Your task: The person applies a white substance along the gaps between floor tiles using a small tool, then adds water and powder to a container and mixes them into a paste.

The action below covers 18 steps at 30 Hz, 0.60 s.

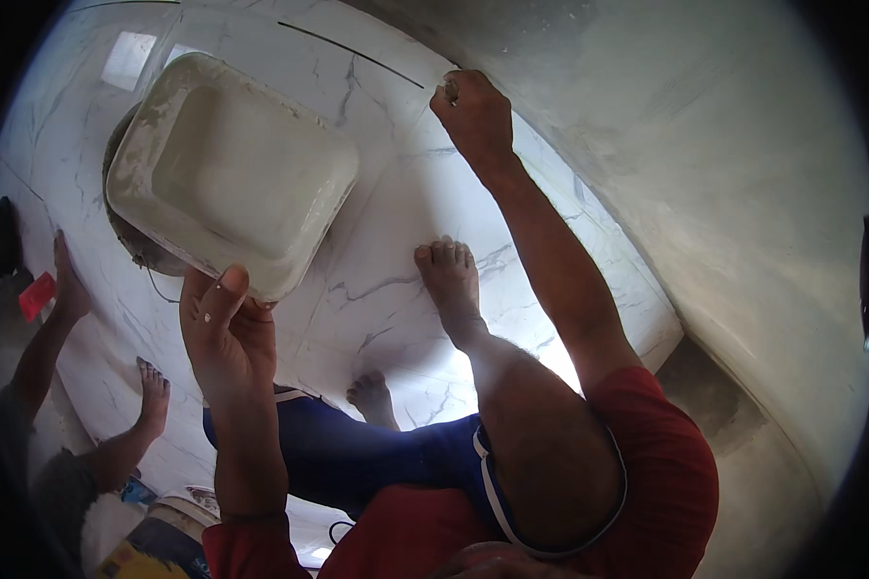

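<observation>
My left hand grips the near rim of a white rectangular plastic tub, thumb over the edge and the other fingers beneath. Inside, the tub is smeared with pale residue. Behind and partly under it shows the edge of a round grey container with a thin wire handle. Farther right, my right hand is closed beside the foot of the grey wall. A small greyish bit shows between its fingers, too little to name.
White marble-patterned tiles cover the floor, with a dark joint line near the wall. My bare feet stand on them. At left are another person's bare foot and a red flat piece. A bucket stands at lower left.
</observation>
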Each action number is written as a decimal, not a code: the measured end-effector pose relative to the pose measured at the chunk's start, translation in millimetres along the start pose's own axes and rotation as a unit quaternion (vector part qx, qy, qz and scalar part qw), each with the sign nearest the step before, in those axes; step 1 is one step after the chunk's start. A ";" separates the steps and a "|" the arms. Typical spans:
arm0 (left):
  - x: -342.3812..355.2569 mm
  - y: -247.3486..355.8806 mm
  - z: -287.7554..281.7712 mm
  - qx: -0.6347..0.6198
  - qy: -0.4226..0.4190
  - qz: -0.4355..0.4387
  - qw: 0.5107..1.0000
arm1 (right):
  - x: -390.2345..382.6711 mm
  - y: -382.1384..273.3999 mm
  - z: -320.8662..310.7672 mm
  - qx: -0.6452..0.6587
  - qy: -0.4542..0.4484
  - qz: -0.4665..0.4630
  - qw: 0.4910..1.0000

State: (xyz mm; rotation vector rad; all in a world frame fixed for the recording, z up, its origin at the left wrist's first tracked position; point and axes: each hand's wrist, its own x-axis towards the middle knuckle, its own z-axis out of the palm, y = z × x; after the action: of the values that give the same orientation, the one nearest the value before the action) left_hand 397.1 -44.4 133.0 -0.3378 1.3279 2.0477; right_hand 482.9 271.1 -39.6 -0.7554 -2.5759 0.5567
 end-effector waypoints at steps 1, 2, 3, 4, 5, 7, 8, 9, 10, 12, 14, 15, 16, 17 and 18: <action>0.1 1.1 -1.6 -0.004 -0.012 -0.004 1.000 | 1.5 -3.3 2.1 0.008 0.000 0.002 1.000; 0.1 2.0 -3.0 -0.008 -0.025 -0.009 1.000 | -0.1 -3.0 -1.3 0.012 -0.002 0.001 1.000; -0.4 2.1 -3.6 -0.006 -0.021 -0.008 1.000 | -4.2 1.7 -11.7 0.027 0.009 -0.018 0.999; -0.3 2.5 -3.1 -0.010 -0.027 -0.007 1.000 | -7.6 7.0 -24.4 0.040 0.022 -0.038 0.998; 0.1 3.3 -4.2 -0.014 -0.030 -0.004 0.999 | -18.7 11.4 -34.8 0.046 -0.004 -0.036 0.998; 1.4 3.1 -4.9 -0.015 -0.032 0.001 0.999 | -51.1 30.4 -59.0 0.031 -0.055 -0.057 0.996; 1.4 1.8 -4.4 -0.013 -0.036 0.000 0.999 | -67.5 42.3 -68.9 0.012 -0.081 -0.079 0.994; 1.0 2.3 -3.6 -0.012 -0.034 0.001 0.999 | -81.5 51.1 -77.4 0.014 -0.083 -0.080 0.993; 0.9 2.4 -1.9 -0.014 -0.031 0.000 0.999 | -94.0 59.5 -85.5 0.015 -0.112 -0.102 0.988; -2.5 2.9 2.4 -0.012 -0.030 0.002 0.999 | -114.0 75.2 -95.8 0.018 -0.137 -0.122 0.983; -1.3 3.3 5.2 -0.007 -0.020 0.001 1.000 | -119.7 85.0 -101.6 0.015 -0.140 -0.123 0.982; -0.7 3.9 4.6 -0.007 -0.021 0.002 1.000 | -121.9 89.7 -102.1 0.005 -0.146 -0.113 0.983; -0.3 3.1 4.4 0.000 -0.023 -0.008 1.000 | -120.3 90.6 -100.6 0.005 -0.144 -0.113 0.983; 0.3 2.2 3.9 0.008 -0.025 -0.018 0.999 | -117.6 91.6 -96.6 0.022 -0.138 -0.112 0.984; 1.3 0.9 2.2 0.009 -0.026 -0.017 0.999 | -114.1 92.8 -91.9 0.040 -0.131 -0.111 0.984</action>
State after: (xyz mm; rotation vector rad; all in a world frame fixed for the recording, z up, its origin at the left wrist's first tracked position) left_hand 395.8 -42.2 134.0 -0.2953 1.2988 2.0024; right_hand 653.7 301.2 -35.7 -0.3831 -2.8082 0.7228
